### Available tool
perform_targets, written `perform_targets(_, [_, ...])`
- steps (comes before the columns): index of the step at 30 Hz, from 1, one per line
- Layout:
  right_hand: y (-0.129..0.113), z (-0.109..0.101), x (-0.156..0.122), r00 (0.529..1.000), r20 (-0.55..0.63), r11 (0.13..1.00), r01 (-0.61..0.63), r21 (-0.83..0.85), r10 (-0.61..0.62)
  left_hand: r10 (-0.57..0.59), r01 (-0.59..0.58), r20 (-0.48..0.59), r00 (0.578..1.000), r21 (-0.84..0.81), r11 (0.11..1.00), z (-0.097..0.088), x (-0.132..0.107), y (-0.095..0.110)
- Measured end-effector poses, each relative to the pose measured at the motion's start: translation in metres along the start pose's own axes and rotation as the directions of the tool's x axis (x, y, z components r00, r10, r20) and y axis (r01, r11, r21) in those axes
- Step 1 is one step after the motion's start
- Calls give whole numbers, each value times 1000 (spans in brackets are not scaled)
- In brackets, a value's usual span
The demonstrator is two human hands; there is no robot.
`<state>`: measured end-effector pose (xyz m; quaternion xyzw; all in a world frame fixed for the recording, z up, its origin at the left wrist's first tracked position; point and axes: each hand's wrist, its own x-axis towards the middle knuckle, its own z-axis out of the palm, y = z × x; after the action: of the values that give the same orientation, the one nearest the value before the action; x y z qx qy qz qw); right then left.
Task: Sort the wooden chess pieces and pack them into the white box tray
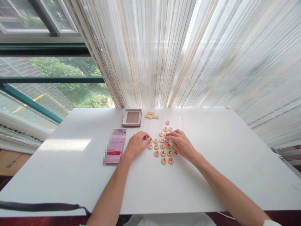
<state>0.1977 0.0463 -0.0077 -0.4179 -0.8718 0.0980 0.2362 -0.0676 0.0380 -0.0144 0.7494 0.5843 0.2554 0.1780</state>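
Round wooden Chinese chess pieces [162, 146] with red and black characters lie face up in a staggered cluster of rows. At the cluster's left edge, my left hand [138, 142] has its thumb and forefinger brought together on a Chinese chess piece [150, 141], which they partly cover. My right hand [182, 142] reaches over the right side, fingers stretched forward and thumb apart. Its fingertips touch or hover just above the upper pieces; I cannot tell which. Some pieces beneath it are hidden. A single red-marked piece [167, 122] lies at the far tip.
Several blank-looking discs [150, 117] lie at the back beside an open shallow box [131, 125]. A phone [117, 147] with a pink screen lies left of my left hand. A striped curtain [152, 62] hangs behind the white table [223, 141]. A black strap [42, 206] crosses the near left edge.
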Motion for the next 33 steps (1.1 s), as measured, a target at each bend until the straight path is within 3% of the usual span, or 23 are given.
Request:
perform_targets(13, [-2,6,-6,1000,10,999,8,-40,-7,-36,39,-53,998,57,998,7,1,6])
perform_targets(23, [16,-9,-12,977,-187,992,-91,81,105,-101,109,-90,991,85,990,17,4,12])
perform_targets(29, [46,-17,-20,904,-349,963,-188,194,247,-107,108,-50,993,28,994,9,4,7])
perform_targets(33, [70,-16,-26,799,-448,911,-299,284,402,-100,100,20,995,-31,994,0,2,2])
